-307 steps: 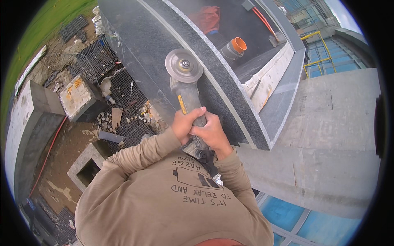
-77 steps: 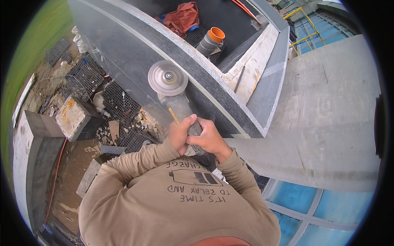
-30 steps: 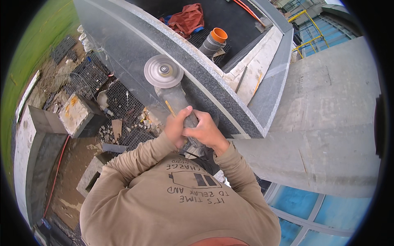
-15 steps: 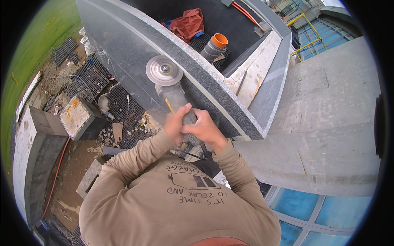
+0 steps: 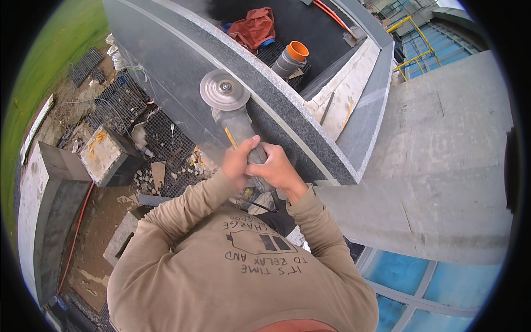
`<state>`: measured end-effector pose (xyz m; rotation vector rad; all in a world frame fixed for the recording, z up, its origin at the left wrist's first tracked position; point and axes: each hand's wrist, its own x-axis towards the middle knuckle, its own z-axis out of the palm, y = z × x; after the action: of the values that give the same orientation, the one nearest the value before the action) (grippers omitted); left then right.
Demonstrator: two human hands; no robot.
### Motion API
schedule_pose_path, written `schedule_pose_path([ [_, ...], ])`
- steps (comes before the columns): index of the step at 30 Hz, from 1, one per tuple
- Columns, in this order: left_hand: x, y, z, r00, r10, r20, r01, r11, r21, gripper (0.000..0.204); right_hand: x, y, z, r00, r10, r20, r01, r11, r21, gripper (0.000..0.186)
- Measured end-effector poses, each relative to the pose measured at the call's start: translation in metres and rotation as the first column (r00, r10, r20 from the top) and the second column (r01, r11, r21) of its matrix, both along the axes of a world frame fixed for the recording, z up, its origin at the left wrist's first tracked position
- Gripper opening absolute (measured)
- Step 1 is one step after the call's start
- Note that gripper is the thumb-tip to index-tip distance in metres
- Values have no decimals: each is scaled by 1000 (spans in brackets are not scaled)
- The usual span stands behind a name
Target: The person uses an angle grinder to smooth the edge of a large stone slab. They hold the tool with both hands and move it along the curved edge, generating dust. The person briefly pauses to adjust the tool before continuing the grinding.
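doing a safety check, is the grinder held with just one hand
No, the left hand and the right hand are both wrapped around the grinder.

Under soft daylight, we see a green lawn (image 5: pixel 50 61) at upper left, brown dirt ground (image 5: pixel 102 218) with black mesh panels (image 5: pixel 182 145) lower down, a broad grey concrete surface (image 5: pixel 426 160) at right, blue glass panes (image 5: pixel 398 272) beneath that, and 1 yellow railing (image 5: pixel 431 52) near the upper right corner.

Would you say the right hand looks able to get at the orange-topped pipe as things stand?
Probably not: the right hand is wrapped around the grinder, and the stone wall lies between it and the pipe.
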<state>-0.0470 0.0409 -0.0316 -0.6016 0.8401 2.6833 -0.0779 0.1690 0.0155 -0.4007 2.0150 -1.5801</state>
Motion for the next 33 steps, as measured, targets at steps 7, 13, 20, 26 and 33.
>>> schedule_pose_path([
  [7,26,27,5,1000,2,-10,-2,1000,19,29,26,27,7,1000,-22,20,22,999,28,43],
  [13,40,48,4,1000,-3,-12,3,1000,18,30,40,48,6,1000,-2,-24,3,998,63,48],
  [20,50,63,2,1000,4,-18,-3,999,35,30,49,61,8,999,-20,-25,22,998,58,46],
  [26,58,75,5,1000,-7,-4,7,1000,23,30,56,75,9,999,-12,-42,16,996,93,47],
  [33,64,88,5,1000,-4,-7,4,1000,31,30,62,89,7,999,-3,-41,6,998,68,49],
])
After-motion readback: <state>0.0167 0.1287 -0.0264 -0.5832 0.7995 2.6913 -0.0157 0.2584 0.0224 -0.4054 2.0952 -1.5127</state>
